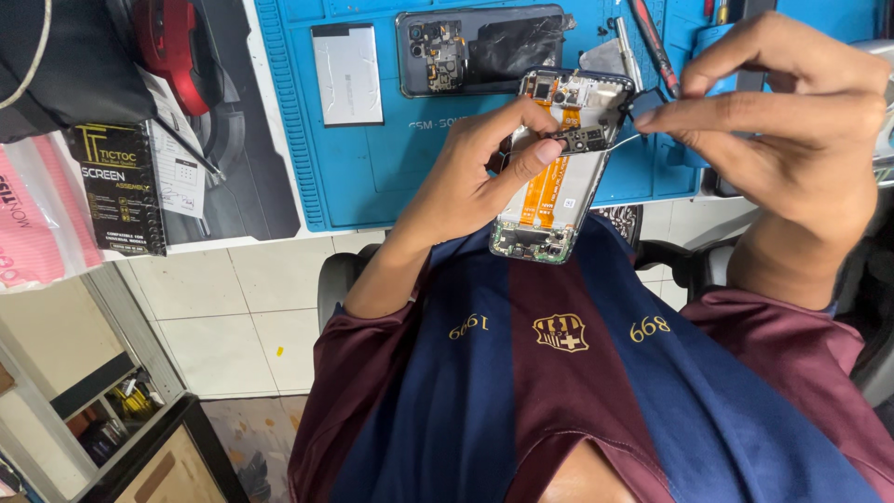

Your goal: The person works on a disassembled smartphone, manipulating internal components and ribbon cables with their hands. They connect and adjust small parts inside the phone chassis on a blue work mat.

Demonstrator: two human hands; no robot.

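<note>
My left hand (470, 182) holds an opened phone (557, 191) upright above my lap, thumb pressed on its upper part. The phone's back is off, showing orange flex cables (545, 186) and a small dark board (582, 140) near the top. My right hand (792, 126) pinches a thin metal tool (626, 142), fingertips together, with the tip touching the right end of that small board. Both hands hover in front of the edge of a blue work mat (372, 163).
On the mat lie a second opened phone (477, 48), a flat silver rectangular part (346, 74) and a red-and-black screwdriver (654, 42). A black box (121, 186) and a pink packet (28, 228) sit at the left. Below are white floor tiles (251, 317) and a low shelf (112, 410).
</note>
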